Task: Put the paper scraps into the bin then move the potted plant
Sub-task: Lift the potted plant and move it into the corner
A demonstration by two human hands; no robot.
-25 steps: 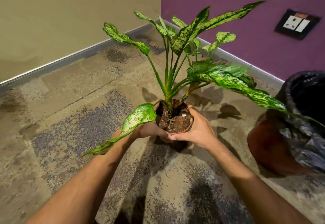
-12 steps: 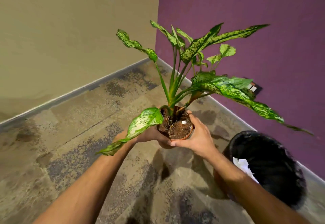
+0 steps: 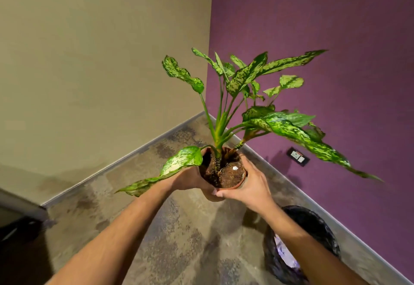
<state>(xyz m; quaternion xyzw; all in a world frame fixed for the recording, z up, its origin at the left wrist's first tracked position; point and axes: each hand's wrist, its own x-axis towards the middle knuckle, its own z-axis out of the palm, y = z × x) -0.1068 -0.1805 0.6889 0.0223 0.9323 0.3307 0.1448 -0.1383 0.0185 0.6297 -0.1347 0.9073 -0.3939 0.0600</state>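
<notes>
Item 1, far left: dark object [image 3: 20,233] on the floor at the frame's edge, blurred; its kind cannot be told.

Item 2: beige wall [image 3: 100,60] meeting a mottled grey-brown carpet floor [image 3: 179,240] along a pale skirting strip.

Item 3: left hand [image 3: 190,178], grip closed on the near-left side of the pot; largely screened by a drooping pale-speckled leaf, so finger placement is hard to make out.

Item 4: potted plant [image 3: 224,170], a small round terracotta-coloured pot of dark soil with long green speckled leaves, held in mid-air between both hands, clear of the floor, in front of the room corner. A small white fleck lies on the soil; nature unclear.

Item 5: right hand [image 3: 248,186], grip closed on the pot's right rim and wall, thumb along the top edge.

Item 6: purple wall [image 3: 313,38] with a dark switch plate [image 3: 298,156] low down.

Item 7: round bin with a black plastic liner [image 3: 300,246], on the floor below the right forearm, which cuts off part of it. Pale paper scraps [image 3: 284,251] show inside.

Risks, as judged: the foliage looks top-heavy and leans right, so a tilt could spill soil or twist the pot in the grip. The long right-hand leaf could brush the purple wall. The pot's base is hidden, so support beneath cannot be confirmed.
</notes>
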